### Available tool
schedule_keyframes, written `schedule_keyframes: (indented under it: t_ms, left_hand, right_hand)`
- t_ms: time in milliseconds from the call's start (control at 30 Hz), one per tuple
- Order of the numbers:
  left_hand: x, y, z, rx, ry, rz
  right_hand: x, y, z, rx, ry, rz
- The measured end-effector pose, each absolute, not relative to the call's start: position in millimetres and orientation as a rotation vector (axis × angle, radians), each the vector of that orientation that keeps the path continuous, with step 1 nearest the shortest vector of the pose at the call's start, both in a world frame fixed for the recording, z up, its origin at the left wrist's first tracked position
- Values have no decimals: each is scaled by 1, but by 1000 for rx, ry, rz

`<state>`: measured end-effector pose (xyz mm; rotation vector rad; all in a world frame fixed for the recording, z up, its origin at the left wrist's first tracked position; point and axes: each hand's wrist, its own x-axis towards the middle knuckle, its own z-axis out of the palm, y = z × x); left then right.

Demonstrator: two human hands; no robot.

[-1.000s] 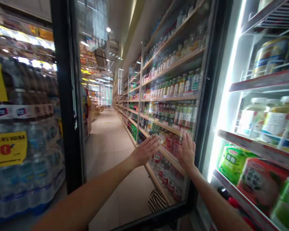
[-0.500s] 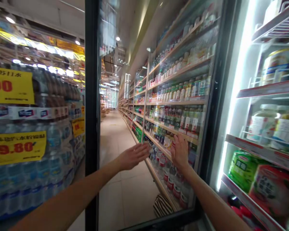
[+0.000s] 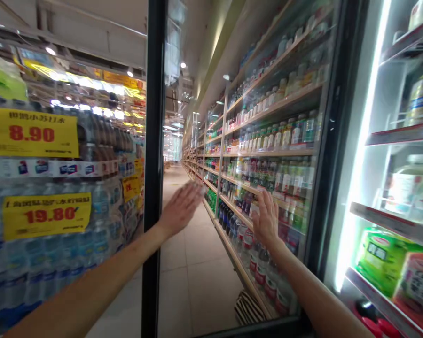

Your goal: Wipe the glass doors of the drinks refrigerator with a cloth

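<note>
A glass cooler door (image 3: 154, 164) in a black frame stands swung open before me. My left hand (image 3: 183, 206) is raised flat in front of the pane near its left frame edge, fingers stretched and slightly blurred. Farther right, my right hand (image 3: 267, 219) is up before the glass, fingers apart and a little bent. Neither hand holds anything. Whether the palms touch the glass, I cannot tell. Shelves of bottled drinks (image 3: 264, 141) show in the pane.
On the right is the lit cooler with bottles (image 3: 412, 188) and a green package (image 3: 382, 256) on its shelves. Stacked water bottles (image 3: 56, 253) with yellow price signs (image 3: 45, 216) stand at left. A black-and-white striped item (image 3: 248, 307) shows low in the pane.
The view has turned left, so door and shelves sit farther right. My left hand has moved up and left, closer to the door's left frame. My right hand stays before the glass.
</note>
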<state>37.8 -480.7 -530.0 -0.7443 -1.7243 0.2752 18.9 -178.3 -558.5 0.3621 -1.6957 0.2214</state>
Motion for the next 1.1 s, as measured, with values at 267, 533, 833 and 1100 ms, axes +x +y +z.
schedule_keyframes:
  t_ms: [267,533,833,1100]
  left_hand:
    - [33,-477,-496,-787,-1622,343]
    - [27,-463,-482,-923,-1553,451]
    - [10,-416,-443,-915,-1530,368]
    - [7,-383,-441,-839,-1546,320]
  right_hand:
    - [13,-196,-538,430,-1669,130]
    - [11,-183,-527,366,-1651,124]
    - [6,-154,-533,244,-1692,95]
    - [5,-128,-546,190,-1735,69]
